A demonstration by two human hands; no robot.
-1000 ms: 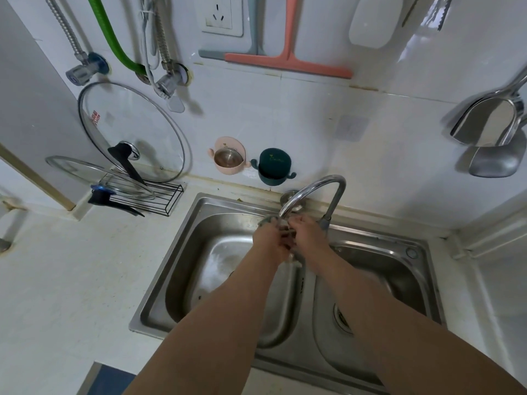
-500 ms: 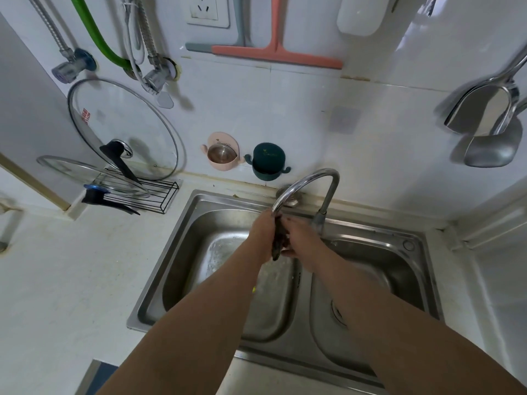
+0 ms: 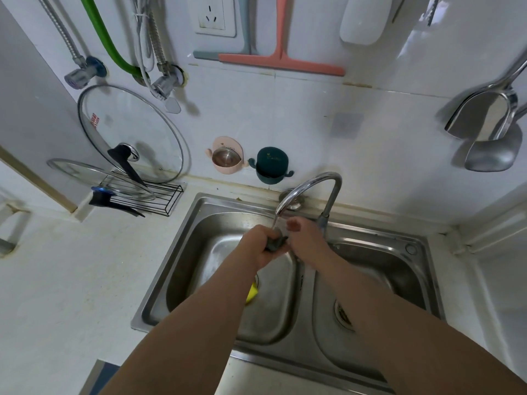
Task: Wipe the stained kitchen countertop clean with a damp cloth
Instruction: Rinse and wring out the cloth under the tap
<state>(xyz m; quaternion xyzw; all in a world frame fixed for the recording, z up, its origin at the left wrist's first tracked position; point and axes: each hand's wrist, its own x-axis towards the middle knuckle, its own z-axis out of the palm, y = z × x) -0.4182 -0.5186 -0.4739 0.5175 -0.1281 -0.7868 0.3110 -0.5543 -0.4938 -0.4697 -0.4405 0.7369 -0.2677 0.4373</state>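
Both hands out over the double steel sink [image 3: 171, 283], under the curved tap [image 3: 310, 183]. Left hand [image 3: 258, 246] curled tight round a dark, bunched cloth [image 3: 276, 243], gripping it above the left basin. Right hand [image 3: 306, 242] just beside it, touching the cloth's far end; fingers partly bent, but whether clamped on the fabric or merely resting against it cannot be told. Thin stream of water falling from the spout onto the cloth between the two hands. Yellow sponge [image 3: 252, 293] lying in the left basin, half hidden behind the left forearm. Pale worktop [image 3: 71, 280] stretching left of the sink, faintly marked and speckled. On it, by the wall, a black wire rack [image 3: 159, 199] carrying two glass lids [image 3: 131, 129], one upright against the tiles, one tilted low. On the wall: pink holder [image 3: 225, 155] and dark green holder [image 3: 271, 165] side by side, coral squeegee [image 3: 281, 62], socket [image 3: 215, 15], green hose [image 3: 108, 41], steel scoops [image 3: 484, 121] at far right.
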